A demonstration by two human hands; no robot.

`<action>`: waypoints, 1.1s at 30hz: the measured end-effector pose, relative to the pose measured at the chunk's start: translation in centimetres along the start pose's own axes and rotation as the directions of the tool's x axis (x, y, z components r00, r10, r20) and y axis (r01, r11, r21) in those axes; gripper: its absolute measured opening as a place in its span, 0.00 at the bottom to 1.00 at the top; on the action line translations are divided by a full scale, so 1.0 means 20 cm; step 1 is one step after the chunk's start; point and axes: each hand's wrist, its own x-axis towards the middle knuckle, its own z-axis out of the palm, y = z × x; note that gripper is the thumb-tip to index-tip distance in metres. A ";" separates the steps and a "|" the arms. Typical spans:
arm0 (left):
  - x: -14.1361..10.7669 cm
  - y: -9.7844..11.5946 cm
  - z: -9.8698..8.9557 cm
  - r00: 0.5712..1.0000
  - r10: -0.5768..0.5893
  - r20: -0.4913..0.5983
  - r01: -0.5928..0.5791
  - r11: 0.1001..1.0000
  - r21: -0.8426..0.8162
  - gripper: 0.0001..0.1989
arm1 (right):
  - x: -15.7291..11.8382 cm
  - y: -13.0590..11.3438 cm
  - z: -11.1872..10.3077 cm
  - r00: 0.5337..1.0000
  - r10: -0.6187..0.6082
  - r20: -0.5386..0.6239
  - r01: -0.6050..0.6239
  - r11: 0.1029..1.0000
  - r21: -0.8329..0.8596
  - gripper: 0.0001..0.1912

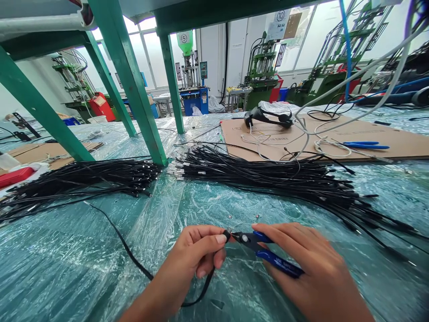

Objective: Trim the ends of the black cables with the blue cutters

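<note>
Right hand (311,264): you clasp blue-handled dark metal cutters (264,254), tips leftward.
Left hand (197,255): you pinch a slim black cable (134,262), lower centre.
Cable end (227,235): just left of those tips; contact unclear.

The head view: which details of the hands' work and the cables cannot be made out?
All in the head view:
Black cable: part is hidden behind the left hand and wrist.
Blue cutters: part of the upper handle is covered by the right hand; the tips are too small to judge contact.
Left cable bundle: cut off by the left edge.
</note>
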 end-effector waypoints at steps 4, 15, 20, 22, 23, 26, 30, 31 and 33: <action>0.00 -0.01 0.00 1.000 -0.002 0.010 0.002 1.000 -0.019 0.10 | 0.00 0.00 0.01 1.000 0.005 0.014 -0.005 1.000 0.005 0.11; 0.01 -0.02 0.01 0.999 0.019 0.038 -0.025 0.981 0.192 0.18 | -0.04 -0.02 0.02 0.934 0.325 0.148 -0.357 0.874 0.331 0.11; -0.01 -0.02 0.03 0.996 -0.009 0.091 -0.011 0.977 0.212 0.22 | -0.07 -0.03 0.06 0.760 0.531 0.373 -0.649 0.609 0.456 0.15; -0.01 -0.02 0.02 0.993 -0.034 0.115 0.013 0.983 0.181 0.21 | -0.07 -0.03 0.06 0.713 0.559 0.424 -0.700 0.530 0.479 0.19; 0.00 -0.03 0.02 0.991 -0.051 0.126 0.031 0.987 0.159 0.21 | -0.06 -0.03 0.06 0.698 0.566 0.439 -0.714 0.498 0.492 0.20; 0.01 -0.05 0.00 0.986 -0.094 0.138 0.083 0.993 0.086 0.19 | -0.05 -0.04 0.04 0.666 0.568 0.484 -0.740 0.418 0.527 0.19; 0.02 -0.06 0.00 0.987 -0.113 0.111 0.112 0.994 0.020 0.18 | 0.01 -0.10 0.00 0.599 0.609 0.520 -0.780 0.299 0.549 0.17; 0.02 -0.06 0.01 0.988 -0.118 0.097 0.117 0.993 0.015 0.18 | 0.02 -0.12 -0.01 0.582 0.621 0.525 -0.788 0.272 0.553 0.16; 0.02 -0.05 0.01 0.990 -0.127 0.063 0.126 0.992 0.021 0.18 | 0.04 -0.15 -0.02 0.564 0.629 0.535 -0.797 0.244 0.552 0.14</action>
